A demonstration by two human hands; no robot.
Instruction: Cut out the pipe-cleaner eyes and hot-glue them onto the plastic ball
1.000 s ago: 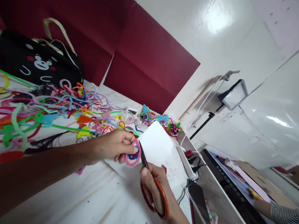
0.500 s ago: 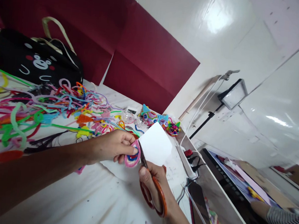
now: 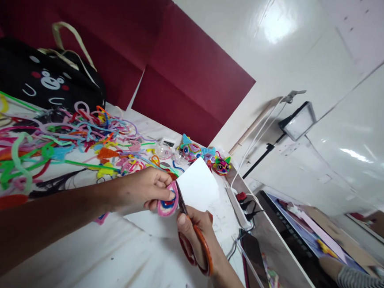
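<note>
Just below the frame's centre, a pink coiled pipe-cleaner piece [image 3: 166,203] backed by white card [image 3: 199,184] is pinched in the left hand [image 3: 143,188], while the right hand [image 3: 195,234] is clamped on orange-handled scissors [image 3: 194,239], blades at the card's edge. Loose pipe cleaners [image 3: 55,144] litter the worktop [image 3: 103,261] at left, before a black bag [image 3: 47,81].

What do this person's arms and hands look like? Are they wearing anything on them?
Both forearms are bare, with no sleeve in view. The left hand and right hand wear no gloves, and no ring, watch or bracelet shows. The striped sleeve at lower right belongs to another person.
</note>
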